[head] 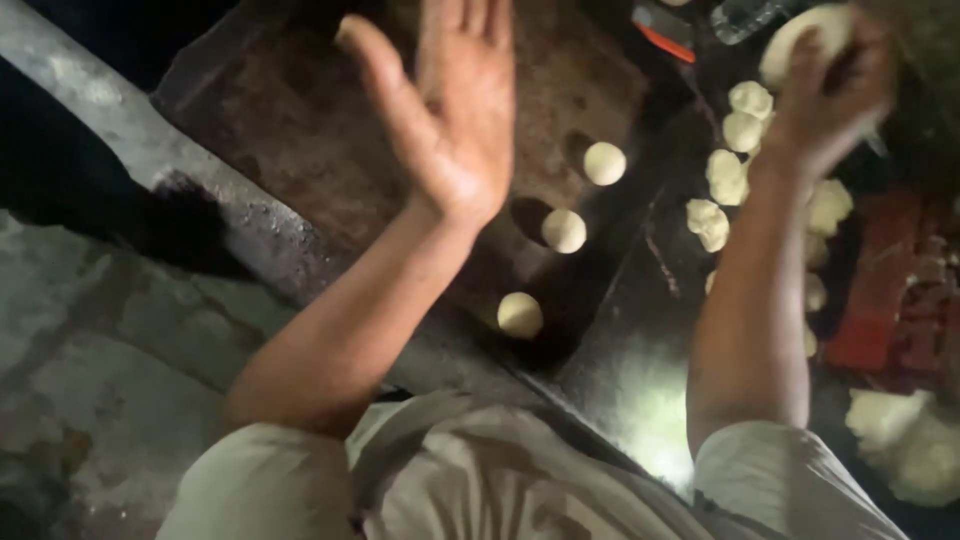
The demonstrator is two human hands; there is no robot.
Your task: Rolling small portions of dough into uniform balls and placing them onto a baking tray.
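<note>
Right hand (825, 85) gripping dough piece (800, 40), left hand (450, 110) spread wide, dough balls (563, 230) on griddle (300, 120)

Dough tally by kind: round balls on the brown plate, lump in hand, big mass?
Round dough balls on the brown plate: 3
Dough lump in the right hand: 1
Large dough mass at lower right: 1
Total: 5

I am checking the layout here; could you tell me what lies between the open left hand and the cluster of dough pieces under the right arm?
In the head view, three round dough balls sit in a diagonal row on the dark tray, between the left hand and the dough pieces.
</note>
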